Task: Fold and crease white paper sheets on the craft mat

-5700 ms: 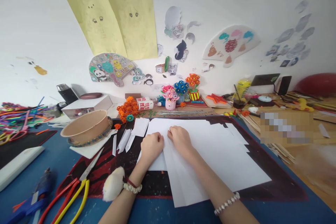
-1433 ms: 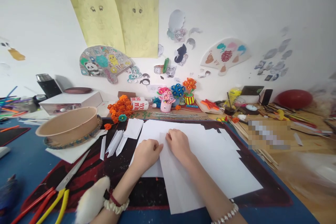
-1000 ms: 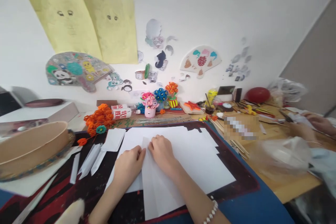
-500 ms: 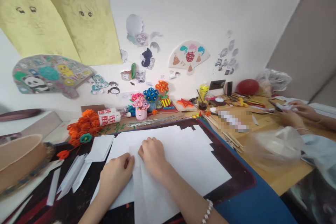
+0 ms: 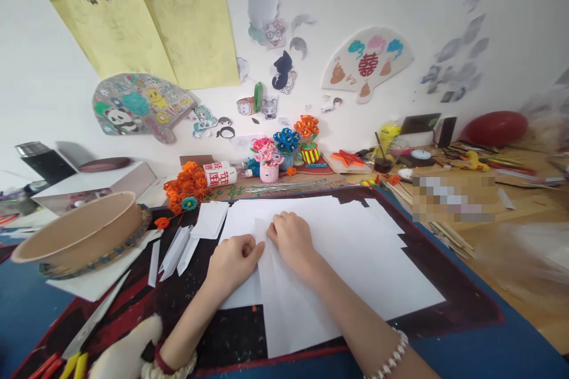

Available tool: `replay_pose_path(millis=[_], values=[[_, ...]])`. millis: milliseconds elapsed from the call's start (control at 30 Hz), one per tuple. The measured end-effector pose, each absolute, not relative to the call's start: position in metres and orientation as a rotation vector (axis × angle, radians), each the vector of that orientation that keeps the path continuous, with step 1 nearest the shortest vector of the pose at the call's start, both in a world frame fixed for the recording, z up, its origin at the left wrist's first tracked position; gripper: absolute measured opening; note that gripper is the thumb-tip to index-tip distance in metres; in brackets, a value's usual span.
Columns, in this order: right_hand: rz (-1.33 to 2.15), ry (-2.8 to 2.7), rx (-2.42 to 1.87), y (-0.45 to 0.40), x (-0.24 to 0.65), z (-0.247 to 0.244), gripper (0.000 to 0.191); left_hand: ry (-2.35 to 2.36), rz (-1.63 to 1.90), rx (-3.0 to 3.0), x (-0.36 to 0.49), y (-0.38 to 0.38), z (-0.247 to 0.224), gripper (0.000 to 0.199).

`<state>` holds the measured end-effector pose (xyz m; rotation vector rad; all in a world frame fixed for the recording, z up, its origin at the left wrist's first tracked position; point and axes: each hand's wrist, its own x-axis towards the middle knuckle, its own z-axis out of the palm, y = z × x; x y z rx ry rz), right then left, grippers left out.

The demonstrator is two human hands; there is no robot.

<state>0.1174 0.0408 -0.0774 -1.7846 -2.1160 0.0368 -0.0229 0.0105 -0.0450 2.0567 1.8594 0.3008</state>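
White paper sheets [image 5: 377, 266] lie on a dark mat [image 5: 466, 308]. A folded strip of thin white paper [image 5: 275, 296] runs toward me from between my hands. My left hand [image 5: 233, 260], fingers curled, pinches the strip's left edge with thumb and forefinger. My right hand [image 5: 291, 243] is closed on the strip's upper part, its knuckles up and its fingertips mostly hidden. Left of the hands lie a small stack of white paper [image 5: 210, 220] and several narrow folded paper pieces [image 5: 178, 251].
Scissors [image 5: 95, 320] and a round wooden hoop [image 5: 84, 231] are at left. Orange craft flowers [image 5: 189, 183], a white bottle [image 5: 220, 174] and a pink pot [image 5: 269, 173] stand behind. Wooden sticks [image 5: 451, 237] lie at right, beside a plastic bag [image 5: 533, 254].
The view has swung left, bringing the scissors and a black flask into sight. The other person's hands have left the frame. My hands remain on the folded paper.
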Motion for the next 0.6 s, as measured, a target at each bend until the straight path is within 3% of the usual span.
replay_pose_path(millis=[600], values=[[0.043,-2.119,-1.789,0.0419,0.1187,-0.0813,0.025,1.802,0.335,2.031,-0.0258,0.0109,-0.0467,0.036]])
